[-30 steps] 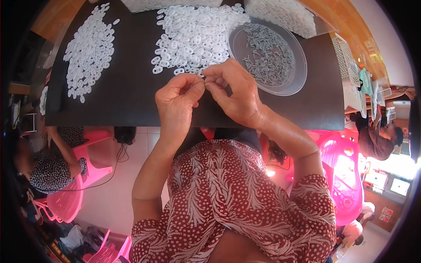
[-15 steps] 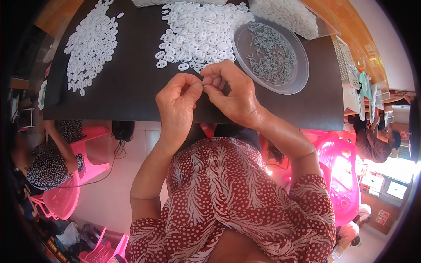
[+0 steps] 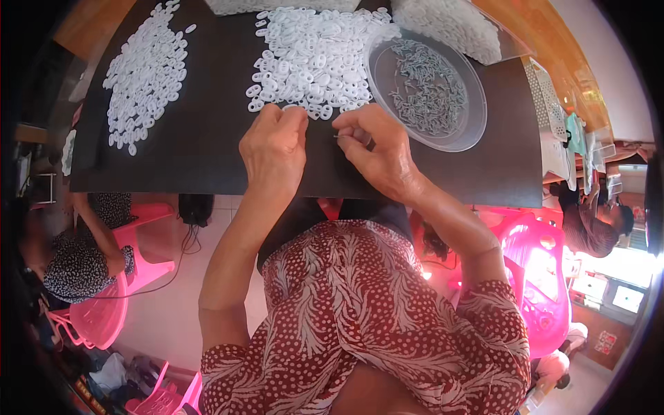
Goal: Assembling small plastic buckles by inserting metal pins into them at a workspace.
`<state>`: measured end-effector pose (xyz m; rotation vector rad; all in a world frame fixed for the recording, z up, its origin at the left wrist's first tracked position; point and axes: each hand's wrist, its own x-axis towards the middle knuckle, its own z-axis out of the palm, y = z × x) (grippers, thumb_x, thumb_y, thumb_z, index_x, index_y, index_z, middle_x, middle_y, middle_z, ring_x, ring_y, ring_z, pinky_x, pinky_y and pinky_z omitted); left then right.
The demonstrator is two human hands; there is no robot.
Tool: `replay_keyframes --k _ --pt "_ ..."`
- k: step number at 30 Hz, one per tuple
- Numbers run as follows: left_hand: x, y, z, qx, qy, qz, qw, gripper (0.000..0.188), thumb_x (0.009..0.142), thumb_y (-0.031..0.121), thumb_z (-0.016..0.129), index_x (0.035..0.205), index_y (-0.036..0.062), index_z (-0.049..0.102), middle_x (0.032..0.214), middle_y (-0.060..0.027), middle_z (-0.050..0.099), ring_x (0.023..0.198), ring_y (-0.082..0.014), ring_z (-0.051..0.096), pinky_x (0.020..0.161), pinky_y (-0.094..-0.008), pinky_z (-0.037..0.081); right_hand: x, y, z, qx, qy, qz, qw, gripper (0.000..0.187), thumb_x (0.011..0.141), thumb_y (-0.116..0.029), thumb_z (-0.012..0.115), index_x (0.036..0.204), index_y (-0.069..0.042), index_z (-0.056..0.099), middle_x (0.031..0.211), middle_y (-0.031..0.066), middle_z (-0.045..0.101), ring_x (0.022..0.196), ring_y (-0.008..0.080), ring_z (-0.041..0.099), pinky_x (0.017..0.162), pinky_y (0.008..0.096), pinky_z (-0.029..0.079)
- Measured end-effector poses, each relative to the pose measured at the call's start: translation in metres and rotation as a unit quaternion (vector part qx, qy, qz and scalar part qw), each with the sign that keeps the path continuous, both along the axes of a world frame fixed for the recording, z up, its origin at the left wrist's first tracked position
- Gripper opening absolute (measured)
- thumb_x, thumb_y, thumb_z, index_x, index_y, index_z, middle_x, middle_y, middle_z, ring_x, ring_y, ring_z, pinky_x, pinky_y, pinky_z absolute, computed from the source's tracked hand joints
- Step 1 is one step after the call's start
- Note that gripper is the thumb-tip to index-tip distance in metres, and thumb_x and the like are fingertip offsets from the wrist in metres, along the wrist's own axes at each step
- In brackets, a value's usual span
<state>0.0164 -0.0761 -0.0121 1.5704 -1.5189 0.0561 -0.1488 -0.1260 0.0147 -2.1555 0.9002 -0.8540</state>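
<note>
My left hand (image 3: 275,142) is at the near edge of the middle pile of small white oval plastic pieces with two holes (image 3: 311,66). Its fingers curl downward and hide what they hold; a white piece shows just beyond the fingertips. To its right, above the dark tabletop, my right hand (image 3: 379,145) pinches a thin grey screw (image 3: 339,136) between thumb and index finger. Close beyond that hand sits a round clear plastic bowl (image 3: 477,131), with many small grey screws (image 3: 429,90) in it.
Another pile of white oval pieces (image 3: 142,83) lies at the left of the dark table (image 3: 207,152). Clear bins of white pieces (image 3: 449,31) stand at the back. Pink plastic chairs (image 3: 543,283) are on both sides, and a person in patterned clothing (image 3: 79,259) sits at left.
My hands were together fingertip to fingertip; now they are apart. The left has moved forward to the pile's edge, the right slightly to the right.
</note>
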Motion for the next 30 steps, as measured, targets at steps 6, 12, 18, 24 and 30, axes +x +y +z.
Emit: replay_keyframes --k 6,12,18,24,30 --pt "0.003 -0.001 0.005 -0.017 -0.003 0.023 1.000 0.018 0.069 -0.004 0.070 0.082 0.0046 0.062 0.072 -0.0093 0.053 0.064 -0.0270 0.057 0.055 -0.0346 0.046 0.002 0.002 0.000 0.040 -0.018 -0.014 0.999 0.021 0.075 0.004 0.063 0.095 -0.002 0.062 0.081 0.0086 0.057 0.065 0.0168 0.056 0.059 0.0287 0.047" --pt "-0.007 0.023 0.019 0.128 0.368 -0.076 0.918 0.012 0.078 0.000 0.068 0.087 -0.0023 0.061 0.074 -0.0029 0.057 0.062 -0.0106 0.053 0.057 -0.0235 0.043 0.006 0.010 0.006 0.136 -0.047 -0.030 0.989 0.021 0.080 -0.002 0.065 0.101 -0.001 0.061 0.083 0.0013 0.060 0.073 0.0063 0.053 0.065 0.0224 0.045" --pt "-0.011 0.030 0.027 0.201 0.522 -0.133 0.818 0.007 0.084 0.006 0.065 0.084 0.0001 0.063 0.067 0.0030 0.055 0.059 -0.0035 0.047 0.052 -0.0185 0.037 0.010 0.020 0.007 0.096 -0.089 -0.012 0.991 0.019 0.075 0.003 0.065 0.093 -0.002 0.061 0.078 0.0062 0.057 0.065 0.0142 0.055 0.057 0.0270 0.046" --pt "-0.011 0.031 0.024 0.215 0.626 -0.148 0.735 0.008 0.085 0.008 0.065 0.083 0.0009 0.064 0.067 0.0016 0.056 0.052 -0.0029 0.044 0.045 -0.0174 0.031 0.006 0.011 0.004 -0.125 -0.081 0.042 0.988 0.016 0.072 0.005 0.065 0.086 -0.002 0.061 0.074 0.0079 0.057 0.067 0.0229 0.053 0.058 0.0317 0.044" --pt "-0.012 0.035 0.015 0.163 0.681 -0.176 0.692 0.008 0.087 0.006 0.064 0.088 -0.0025 0.064 0.075 -0.0039 0.061 0.055 -0.0069 0.050 0.048 -0.0192 0.036 0.005 0.011 0.003 -0.175 -0.062 0.062 0.981 0.014 0.074 0.006 0.065 0.086 0.000 0.062 0.074 0.0085 0.058 0.065 0.0204 0.054 0.057 0.0294 0.044"
